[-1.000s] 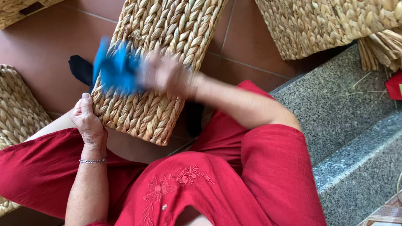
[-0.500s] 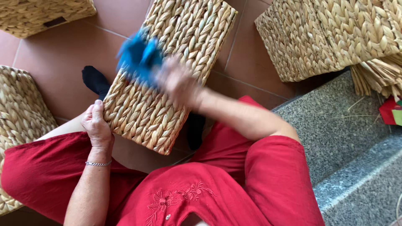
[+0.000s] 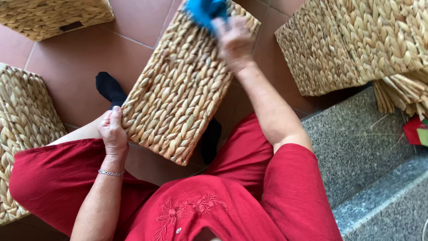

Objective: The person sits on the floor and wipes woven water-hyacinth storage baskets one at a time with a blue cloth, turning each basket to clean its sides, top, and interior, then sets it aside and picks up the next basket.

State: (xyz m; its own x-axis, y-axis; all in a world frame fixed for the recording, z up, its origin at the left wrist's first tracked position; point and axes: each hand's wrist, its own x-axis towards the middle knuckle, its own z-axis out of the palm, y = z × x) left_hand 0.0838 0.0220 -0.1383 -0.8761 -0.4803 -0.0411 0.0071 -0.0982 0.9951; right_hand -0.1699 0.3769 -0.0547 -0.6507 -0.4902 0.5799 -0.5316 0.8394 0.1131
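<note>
A woven straw basket [image 3: 183,89] stands tilted between my knees on the red tile floor, its flat plaited side facing up. My left hand [image 3: 113,131] grips its near left corner, a thin bracelet on the wrist. My right hand [image 3: 234,40] is blurred with motion over the basket's far end, closed on a bright blue cloth [image 3: 205,10] that touches the weave near the top rim.
Other woven baskets stand around: one at the top left [image 3: 53,15], one at the left edge [image 3: 22,129], a large one at the top right [image 3: 356,40]. A grey granite step [image 3: 365,151] lies to the right, with straw bundles [image 3: 401,93] and a red object [image 3: 414,129].
My right hand has swept the blue cloth from the basket's left middle up to its far end. My left hand has stayed on the near corner.
</note>
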